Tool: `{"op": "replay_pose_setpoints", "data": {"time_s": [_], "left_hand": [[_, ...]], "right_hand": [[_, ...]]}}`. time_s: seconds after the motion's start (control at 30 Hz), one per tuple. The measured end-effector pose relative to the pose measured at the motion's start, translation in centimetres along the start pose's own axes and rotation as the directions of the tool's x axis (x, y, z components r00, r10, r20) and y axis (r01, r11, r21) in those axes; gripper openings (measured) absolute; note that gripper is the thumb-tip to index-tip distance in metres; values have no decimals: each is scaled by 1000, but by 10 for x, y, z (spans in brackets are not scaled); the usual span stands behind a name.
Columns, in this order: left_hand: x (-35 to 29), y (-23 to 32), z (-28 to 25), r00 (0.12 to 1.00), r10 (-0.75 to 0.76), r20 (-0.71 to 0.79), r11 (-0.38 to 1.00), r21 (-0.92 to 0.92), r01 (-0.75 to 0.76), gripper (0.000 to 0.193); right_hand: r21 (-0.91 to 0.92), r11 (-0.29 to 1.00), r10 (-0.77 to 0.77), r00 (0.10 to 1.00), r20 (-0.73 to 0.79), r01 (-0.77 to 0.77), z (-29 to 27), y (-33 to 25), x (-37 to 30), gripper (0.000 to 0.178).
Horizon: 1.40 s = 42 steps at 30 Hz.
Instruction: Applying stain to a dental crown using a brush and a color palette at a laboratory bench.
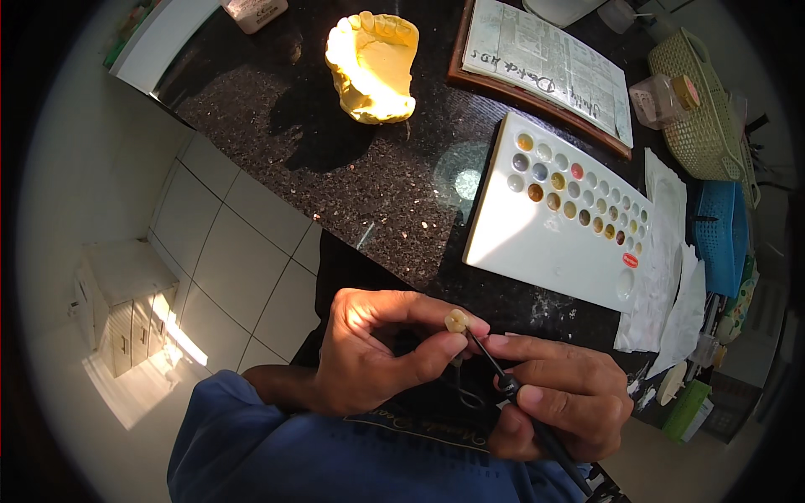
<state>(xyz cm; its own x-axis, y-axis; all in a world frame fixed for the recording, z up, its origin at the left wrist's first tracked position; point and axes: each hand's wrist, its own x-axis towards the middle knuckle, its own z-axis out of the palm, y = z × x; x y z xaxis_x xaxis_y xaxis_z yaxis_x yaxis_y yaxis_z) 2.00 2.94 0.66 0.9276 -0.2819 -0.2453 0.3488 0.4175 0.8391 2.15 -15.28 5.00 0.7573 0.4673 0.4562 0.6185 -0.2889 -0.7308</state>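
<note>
On the dark speckled worktop (335, 159), a white mixing palette (545, 243) with small wells of colour lies to the right, a yellow plaster dental cast (373, 67) sits far from the person, and white tissues (671, 285) lie at the palette's right edge. Near the person, the left hand (369, 352) pinches a small cream tooth crown (456, 320) in a narrow grip between thumb and fingertips. The right hand (562, 398), just beside it, grips a thin dark brush (511, 387), its tip touching the crown.
</note>
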Motion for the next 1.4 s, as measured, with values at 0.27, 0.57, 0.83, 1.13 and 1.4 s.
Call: {"op": "replay_pose_setpoints", "data": {"time_s": [0.27, 0.57, 0.83, 1.13, 1.4], "left_hand": [[0, 0, 0, 1000, 7, 4, 999, 34, -7, 10], [0, 2, -1, 1000, 6, 13, 1000, 28, -7, 9], [-2, 1, -2, 999, -43, 22, 999, -20, 44, 7], [2, -3, -14, 972, -41, 232, 989, -127, 72, 16], [12, 4, -32, 894, -91, 438, 996, 61, 71, 21]], "right_hand": [[-5, 1000, -27, 999, -17, 27, 1, 2, 0, 28], [20, 1000, 9, 1000, 17, -9, -3, 0, -2, 29], [53, 948, 312, 880, -359, -315, -21, -12, -5, 38], [56, 893, 447, 866, -225, -446, -67, 36, 71, 24], [89, 856, 511, 860, 5, -509, -56, 60, 96, 24]]}}
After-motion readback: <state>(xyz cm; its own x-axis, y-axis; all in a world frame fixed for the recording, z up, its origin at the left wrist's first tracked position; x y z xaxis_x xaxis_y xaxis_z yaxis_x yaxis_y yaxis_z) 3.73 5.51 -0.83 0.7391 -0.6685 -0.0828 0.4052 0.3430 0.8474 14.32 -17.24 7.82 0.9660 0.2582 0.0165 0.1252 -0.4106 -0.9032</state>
